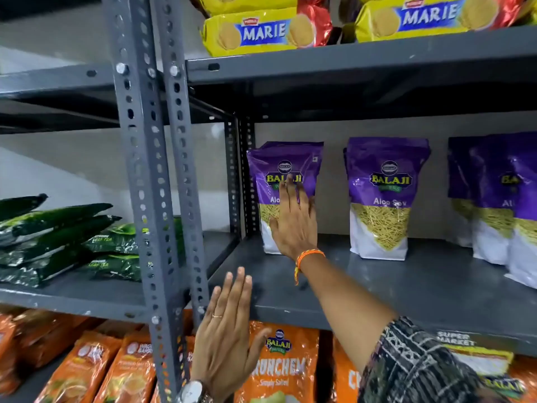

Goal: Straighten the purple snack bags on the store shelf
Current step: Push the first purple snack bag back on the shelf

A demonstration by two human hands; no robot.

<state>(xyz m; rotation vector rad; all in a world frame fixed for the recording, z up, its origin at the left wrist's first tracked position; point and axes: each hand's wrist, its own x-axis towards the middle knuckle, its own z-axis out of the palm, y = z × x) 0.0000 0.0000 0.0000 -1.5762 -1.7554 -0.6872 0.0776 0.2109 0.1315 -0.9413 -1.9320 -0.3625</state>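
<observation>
Purple Balaji Aloo Sev bags stand upright on the grey middle shelf (406, 286). The leftmost bag (283, 167) stands by the back corner post, another bag just behind it. My right hand (295, 225) lies flat against its front, fingers apart, holding nothing. A second bag (383, 196) stands apart to the right. Several more purple bags (499, 199) overlap at the right edge, closer to the shelf front. My left hand (226, 330) hovers open in front of the shelf edge, lower left, not touching any bag.
Slotted grey uprights (151, 184) rise just left of my hands. Green tea packs (58, 239) lie stacked on the left shelf. Yellow Marie biscuit packs (261, 32) sit on the shelf above. Orange snack bags (279, 365) fill the shelf below.
</observation>
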